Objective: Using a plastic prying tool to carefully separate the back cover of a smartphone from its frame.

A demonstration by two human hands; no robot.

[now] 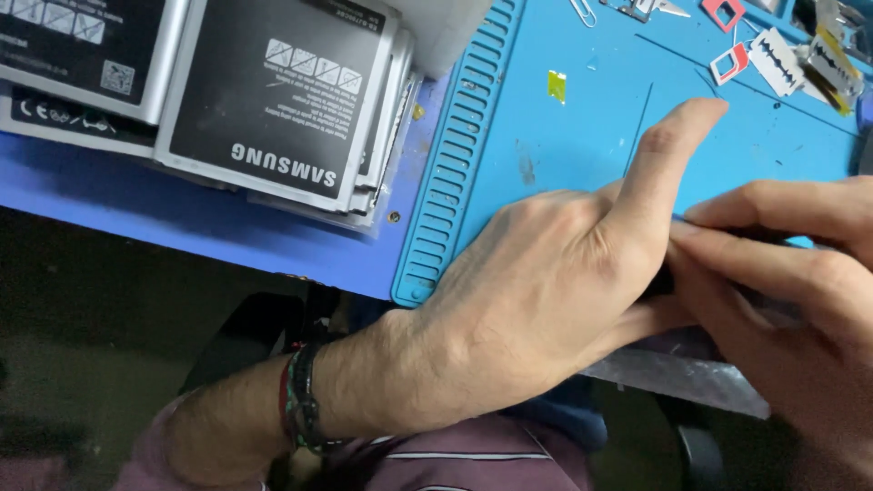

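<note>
Up close, left hand [536, 300] and right hand [800, 282] both pinch a dark flat device [673, 350] at the blue mat's [564, 136] near edge, fingers closed tight on it, left thumb sticking up. Further back: stacked phone batteries [264, 100], then razor blades [777, 59].

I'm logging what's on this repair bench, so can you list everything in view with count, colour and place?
phone batteries: a stack, several, dark grey with silver edges, top left
work mat: one, light blue, ridged left edge, centre right
razor blades: at least two, silver, top right
card trays: two, red and white, top right
paper clip: one, silver, top edge
dark flat device: one, mostly hidden under the hands
wristbands: dark and red, left wrist
left hand: on the device
right hand: fingertips pinching at the device edge
</note>
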